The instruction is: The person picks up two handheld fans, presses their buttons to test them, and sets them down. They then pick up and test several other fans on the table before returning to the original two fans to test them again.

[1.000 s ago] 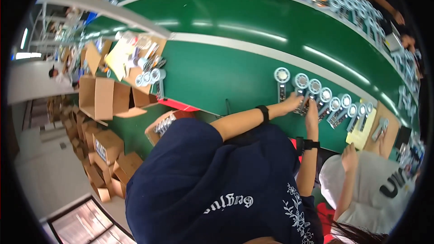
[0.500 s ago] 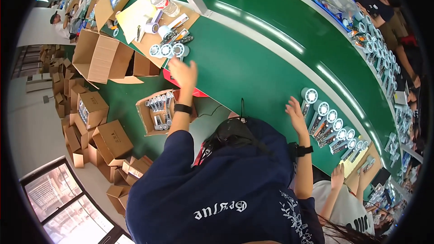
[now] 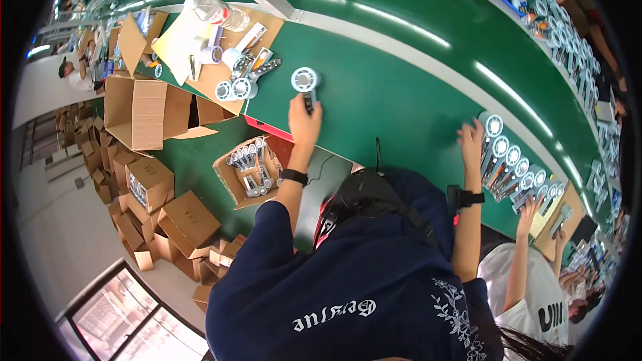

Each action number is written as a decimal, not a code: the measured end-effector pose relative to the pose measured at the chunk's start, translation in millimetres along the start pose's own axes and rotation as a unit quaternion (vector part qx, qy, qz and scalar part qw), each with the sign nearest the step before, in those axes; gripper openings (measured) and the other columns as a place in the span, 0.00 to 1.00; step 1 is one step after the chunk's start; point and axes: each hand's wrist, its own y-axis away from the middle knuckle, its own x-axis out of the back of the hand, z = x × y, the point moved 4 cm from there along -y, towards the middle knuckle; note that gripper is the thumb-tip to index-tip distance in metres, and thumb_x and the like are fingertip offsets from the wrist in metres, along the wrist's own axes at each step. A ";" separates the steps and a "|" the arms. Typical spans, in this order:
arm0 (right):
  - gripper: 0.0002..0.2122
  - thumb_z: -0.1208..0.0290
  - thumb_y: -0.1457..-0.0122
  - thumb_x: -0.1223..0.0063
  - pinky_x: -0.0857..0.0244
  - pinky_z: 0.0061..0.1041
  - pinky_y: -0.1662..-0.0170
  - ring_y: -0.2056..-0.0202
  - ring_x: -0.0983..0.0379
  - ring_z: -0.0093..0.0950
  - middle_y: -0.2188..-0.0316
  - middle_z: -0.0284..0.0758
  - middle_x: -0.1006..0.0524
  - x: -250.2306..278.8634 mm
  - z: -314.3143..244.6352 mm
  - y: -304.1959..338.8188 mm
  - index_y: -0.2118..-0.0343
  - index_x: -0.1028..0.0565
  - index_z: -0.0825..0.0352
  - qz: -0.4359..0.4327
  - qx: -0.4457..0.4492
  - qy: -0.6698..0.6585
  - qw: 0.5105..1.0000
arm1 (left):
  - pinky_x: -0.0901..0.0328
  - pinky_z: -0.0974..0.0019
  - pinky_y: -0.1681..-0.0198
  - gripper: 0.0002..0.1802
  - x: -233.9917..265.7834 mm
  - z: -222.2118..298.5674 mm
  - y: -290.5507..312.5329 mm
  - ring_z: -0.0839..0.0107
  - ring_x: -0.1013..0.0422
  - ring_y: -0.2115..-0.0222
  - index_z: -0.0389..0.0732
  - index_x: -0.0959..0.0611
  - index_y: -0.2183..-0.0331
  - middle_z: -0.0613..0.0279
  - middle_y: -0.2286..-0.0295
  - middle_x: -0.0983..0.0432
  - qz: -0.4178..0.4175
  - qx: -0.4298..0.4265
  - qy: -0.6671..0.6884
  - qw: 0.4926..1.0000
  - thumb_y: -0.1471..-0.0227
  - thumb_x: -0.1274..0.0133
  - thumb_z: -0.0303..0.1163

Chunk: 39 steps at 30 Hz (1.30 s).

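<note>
In my left hand [image 3: 305, 120] is a handheld fan [image 3: 304, 80], gripped by its dark patterned handle, its round pale-blue head pointing away from me over the green bench [image 3: 388, 93]. Two more fans [image 3: 241, 89] lie to the left, at the edge of a brown cardboard sheet. My right hand [image 3: 471, 139] has its fingers apart, beside the nearest fan head [image 3: 493, 125] of a slanting row on the right; whether it touches that fan I cannot tell. Several fans [image 3: 513, 154] make up this row, heads toward the far rail.
A water bottle [image 3: 217, 13], yellow paper [image 3: 179, 47] and a purple-white roll [image 3: 211, 54] sit at the bench's left end. Below is an opened carton of fans [image 3: 227, 180]; more cartons [image 3: 189, 222] pile up left. At right a co-worker's hand [image 3: 528, 217] reaches the row's end.
My left hand has taken one fan from the left cluster and moved right with it. My right hand has come closer to the row's first fan. The whole view has shifted slightly.
</note>
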 end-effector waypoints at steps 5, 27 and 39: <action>0.19 0.60 0.40 0.55 0.36 0.22 0.59 0.61 0.30 0.24 0.60 0.35 0.27 -69.8 -50.2 14.6 0.50 0.33 0.67 -0.319 0.014 0.013 0.948 | 0.36 0.59 0.58 0.26 -43.8 82.0 17.3 0.56 0.31 0.61 0.37 0.29 0.54 0.50 0.62 0.28 -0.239 0.062 0.214 0.945 0.54 0.44 0.36; 0.16 0.62 0.57 0.46 0.39 0.35 0.61 0.65 0.33 0.40 0.69 0.41 0.30 -59.4 -21.4 -3.6 0.68 0.33 0.68 -0.273 0.258 0.194 0.906 | 0.47 0.51 0.51 0.22 38.5 -14.8 -92.7 0.61 0.32 0.59 0.50 0.24 0.60 0.65 0.66 0.26 -0.076 -0.194 -0.305 0.929 0.63 0.41 0.32; 0.20 0.64 0.55 0.48 0.39 0.32 0.59 0.62 0.34 0.41 0.65 0.45 0.31 -7.1 15.8 28.9 0.61 0.34 0.72 -0.166 0.175 0.079 0.967 | 0.53 0.50 0.44 0.22 -25.2 169.8 57.8 0.58 0.40 0.49 0.44 0.24 0.60 0.59 0.58 0.30 -0.211 -0.393 0.031 0.894 0.63 0.46 0.23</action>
